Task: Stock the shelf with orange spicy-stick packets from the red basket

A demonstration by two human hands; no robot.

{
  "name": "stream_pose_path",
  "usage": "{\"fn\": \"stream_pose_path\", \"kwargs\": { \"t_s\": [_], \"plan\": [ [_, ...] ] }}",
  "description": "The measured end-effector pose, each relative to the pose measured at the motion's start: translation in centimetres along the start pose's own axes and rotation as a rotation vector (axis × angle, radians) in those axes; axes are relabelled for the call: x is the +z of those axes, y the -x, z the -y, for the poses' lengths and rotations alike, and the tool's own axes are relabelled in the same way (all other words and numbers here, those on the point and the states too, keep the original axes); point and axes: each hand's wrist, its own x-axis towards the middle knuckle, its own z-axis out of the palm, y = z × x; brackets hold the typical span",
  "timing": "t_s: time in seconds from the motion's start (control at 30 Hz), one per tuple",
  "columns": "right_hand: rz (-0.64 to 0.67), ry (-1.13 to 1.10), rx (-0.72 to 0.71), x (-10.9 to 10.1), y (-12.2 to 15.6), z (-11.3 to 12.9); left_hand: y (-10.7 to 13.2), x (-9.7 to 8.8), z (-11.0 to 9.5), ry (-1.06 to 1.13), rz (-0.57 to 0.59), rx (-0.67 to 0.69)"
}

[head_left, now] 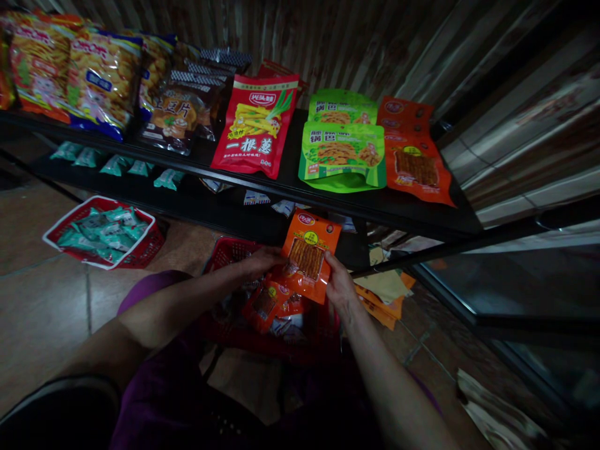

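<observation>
An orange snack packet with a clear window showing brown strips is held upright between my two hands. My left hand grips its left edge, and my right hand has the lower right edge, thumb on the front. Below it stands a red basket between my knees. More orange packets and some white-and-blue packets lie inside it. Up on the shelf's right end, matching orange packets overlap in a row beside green pouches.
A black shelf runs across the front, bearing a red snack bag, brown bags and yellow bags. Teal packets line the lower level. A second red basket holds teal packets. Orange packaging lies on the floor at right.
</observation>
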Motion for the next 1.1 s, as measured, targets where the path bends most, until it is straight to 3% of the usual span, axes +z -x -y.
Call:
{"fn": "stream_pose_path", "kwargs": {
  "t_s": [0.2,0.43,0.77,1.1],
  "plan": [
    [0.006,0.035,-0.044,0.2,0.3,0.2,0.0,0.0,-0.1,-0.035,0.059,0.006],
    [-0.001,0.058,-0.043,1.0,0.9,0.5,-1.0,-0.3,0.6,0.113,0.050,0.094],
    [0.199,0.168,0.067,1.9,2.7,0.8,-0.9,0.0,-0.2,0.255,-0.045,0.111],
    [0.273,0.201,0.030,2.2,2.9,0.4,-0.7,-0.1,-0.4,0.259,-0.065,0.153]
  ]
}}
